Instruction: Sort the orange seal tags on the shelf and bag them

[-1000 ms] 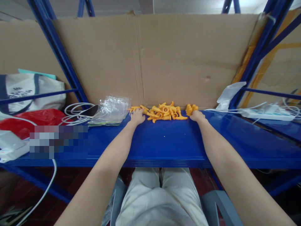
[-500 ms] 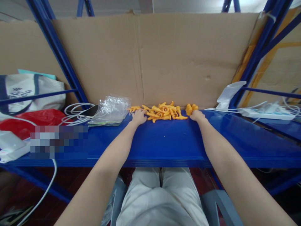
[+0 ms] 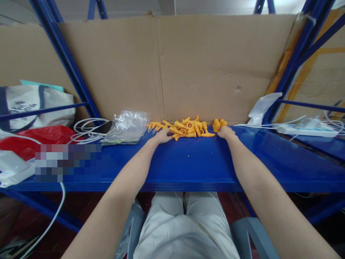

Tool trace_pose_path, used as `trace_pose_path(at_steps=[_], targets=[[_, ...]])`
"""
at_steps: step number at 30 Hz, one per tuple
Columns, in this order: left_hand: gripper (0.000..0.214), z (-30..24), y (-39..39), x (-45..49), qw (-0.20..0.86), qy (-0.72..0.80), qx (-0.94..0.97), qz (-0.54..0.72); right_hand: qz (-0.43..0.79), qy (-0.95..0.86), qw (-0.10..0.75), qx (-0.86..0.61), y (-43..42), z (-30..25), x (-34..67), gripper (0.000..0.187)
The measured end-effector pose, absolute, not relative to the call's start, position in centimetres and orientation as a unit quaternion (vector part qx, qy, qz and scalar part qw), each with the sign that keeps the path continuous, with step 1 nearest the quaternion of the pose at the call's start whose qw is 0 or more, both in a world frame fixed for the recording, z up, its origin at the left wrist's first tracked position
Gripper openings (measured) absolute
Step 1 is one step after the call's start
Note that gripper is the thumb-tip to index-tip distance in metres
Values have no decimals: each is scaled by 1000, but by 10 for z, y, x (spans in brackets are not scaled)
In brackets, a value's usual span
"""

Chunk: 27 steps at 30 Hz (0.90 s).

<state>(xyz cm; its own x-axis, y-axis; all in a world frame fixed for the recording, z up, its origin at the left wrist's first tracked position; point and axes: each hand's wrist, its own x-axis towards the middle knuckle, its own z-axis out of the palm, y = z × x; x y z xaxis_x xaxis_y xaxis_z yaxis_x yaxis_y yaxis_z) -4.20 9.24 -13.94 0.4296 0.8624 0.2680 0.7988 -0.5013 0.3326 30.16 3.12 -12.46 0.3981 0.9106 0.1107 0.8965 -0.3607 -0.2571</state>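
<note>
the small orange plastic pieces [image 3: 188, 128] lie heaped at twelve o'clock on the blue metal shelf [image 3: 205, 162], against the brown cardboard sheet [image 3: 205, 68]. the right hand [image 3: 225, 132], at the heap's three o'clock, is closed on a clump of them. the left hand [image 3: 162, 137] touches the nine o'clock edge, and i cannot tell whether it grips; a loose sweep there could scatter pieces under the crumpled clear plastic bags [image 3: 126, 126].

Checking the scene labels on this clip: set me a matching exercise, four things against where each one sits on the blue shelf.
Things:
1. left hand
2. right hand
3. clear plastic bags
4. power strip

Places:
A. far right, beyond the white pouch
B. touching the left edge of the big orange pile
C. at the small orange clump, right of the pile
D. between the phone and the pile

Pairs: 1-B, 2-C, 3-D, 4-A.
</note>
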Motion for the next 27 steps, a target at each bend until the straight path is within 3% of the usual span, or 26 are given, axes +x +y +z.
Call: trace_pose_path(at_steps=[11,16,21,27], targets=[[52,-144,93,-41,101,490,848,177,20,-536,93,-839,25,-113,286,53],[58,-136,81,-39,127,472,853,186,4,-555,90,-827,21,-97,267,61],[55,-129,69,-34,129,481,849,178,-29,-605,95,-790,20,-85,242,46],[55,-126,63,-30,119,481,851,176,-32,-685,79,-724,23,-94,221,45]])
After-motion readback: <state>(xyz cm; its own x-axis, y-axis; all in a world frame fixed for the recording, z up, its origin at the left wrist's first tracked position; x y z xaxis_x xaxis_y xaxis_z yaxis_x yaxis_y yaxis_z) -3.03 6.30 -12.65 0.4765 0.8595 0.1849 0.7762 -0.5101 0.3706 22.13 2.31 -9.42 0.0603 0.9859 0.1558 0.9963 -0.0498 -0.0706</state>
